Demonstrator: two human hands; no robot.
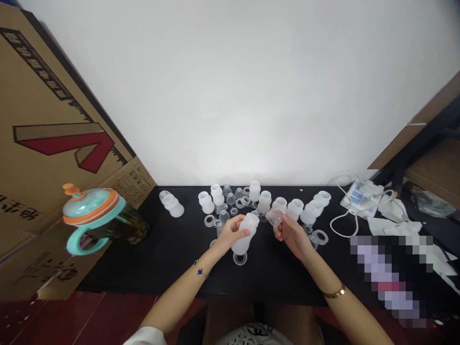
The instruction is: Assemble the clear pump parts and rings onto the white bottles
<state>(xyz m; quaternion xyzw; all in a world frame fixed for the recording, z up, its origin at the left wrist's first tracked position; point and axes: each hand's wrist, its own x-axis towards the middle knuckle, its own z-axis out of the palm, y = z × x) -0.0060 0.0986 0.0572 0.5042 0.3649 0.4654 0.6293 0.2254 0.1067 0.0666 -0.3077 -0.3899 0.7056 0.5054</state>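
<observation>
My left hand [229,235] is wrapped round a translucent white baby bottle [245,238], its neck tilted up and to the right. In my right hand [293,236], a clear domed bottle cap [275,216] is pinched between thumb and fingers, a little apart from the bottle's neck. Just below the held bottle, a clear collar ring [240,259] lies on the table. Open white bottles [265,201] stand behind both hands. Among them lie several clear nipples and caps [230,198] and flat rings [209,220]. Another ring [320,237] is near my right wrist.
A capped bottle [171,204] stands apart at the left on the black table [172,258]. Further left are a large teal-lidded jug [104,215] and a cardboard box [53,96]. At right lie a white cable [336,230], papers [395,225] and a blurred-out item [391,282].
</observation>
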